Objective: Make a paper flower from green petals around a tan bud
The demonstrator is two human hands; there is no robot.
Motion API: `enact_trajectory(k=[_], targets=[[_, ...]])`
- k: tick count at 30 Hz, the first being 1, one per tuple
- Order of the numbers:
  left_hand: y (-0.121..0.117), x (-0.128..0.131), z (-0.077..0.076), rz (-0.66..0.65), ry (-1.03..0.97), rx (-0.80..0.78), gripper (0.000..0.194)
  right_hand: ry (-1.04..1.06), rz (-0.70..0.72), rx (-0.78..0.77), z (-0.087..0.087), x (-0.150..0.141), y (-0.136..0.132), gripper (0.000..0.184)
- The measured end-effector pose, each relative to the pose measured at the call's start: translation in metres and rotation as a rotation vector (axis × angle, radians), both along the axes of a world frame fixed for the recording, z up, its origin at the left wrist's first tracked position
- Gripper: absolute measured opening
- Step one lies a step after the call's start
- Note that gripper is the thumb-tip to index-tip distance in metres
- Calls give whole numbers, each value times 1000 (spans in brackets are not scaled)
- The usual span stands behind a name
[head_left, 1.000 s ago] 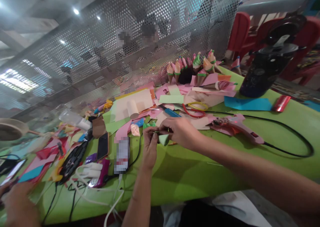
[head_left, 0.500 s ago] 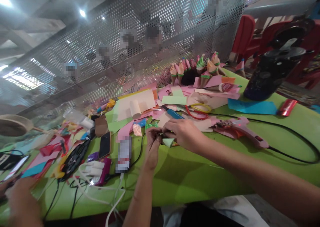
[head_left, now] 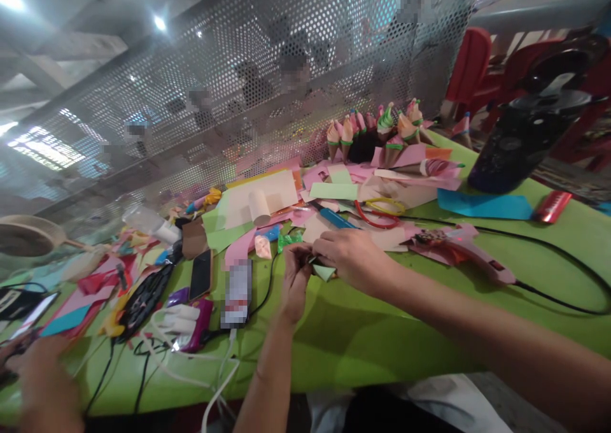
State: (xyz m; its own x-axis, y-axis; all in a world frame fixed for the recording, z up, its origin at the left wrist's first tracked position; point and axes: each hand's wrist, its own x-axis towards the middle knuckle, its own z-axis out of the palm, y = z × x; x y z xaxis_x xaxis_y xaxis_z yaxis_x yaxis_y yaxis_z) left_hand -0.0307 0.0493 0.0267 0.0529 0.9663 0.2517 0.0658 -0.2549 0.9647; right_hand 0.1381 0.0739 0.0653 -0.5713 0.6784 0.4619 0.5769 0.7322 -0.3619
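Paper (head_left: 324,272), pale green, roughly triangular

likely craft workshop: glue gun (head_left: 481,258), paper (head_left: 237,207)

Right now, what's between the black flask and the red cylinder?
In the head view, one end of the blue paper lies between the flask and the red cylinder.

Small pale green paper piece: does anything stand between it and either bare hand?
Nothing visible does. The bare left hand and bare right hand hold the small pale green paper piece directly, partly hiding it. The blue stick-shaped tool lies beyond, not between.
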Motion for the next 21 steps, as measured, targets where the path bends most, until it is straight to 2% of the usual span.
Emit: enact_trajectory(k=[5, 12, 21], targets=[[-1, -1, 0, 7, 28, -4, 17, -7, -6, -18, 0, -1, -2, 16], [-1, 0, 0, 21, 29, 26, 27, -10, -55, -125, 4, -3, -3, 7], [-1, 4, 3, 37, 99, 13, 31, 18, -33, -138, 0, -2, 0, 8]])
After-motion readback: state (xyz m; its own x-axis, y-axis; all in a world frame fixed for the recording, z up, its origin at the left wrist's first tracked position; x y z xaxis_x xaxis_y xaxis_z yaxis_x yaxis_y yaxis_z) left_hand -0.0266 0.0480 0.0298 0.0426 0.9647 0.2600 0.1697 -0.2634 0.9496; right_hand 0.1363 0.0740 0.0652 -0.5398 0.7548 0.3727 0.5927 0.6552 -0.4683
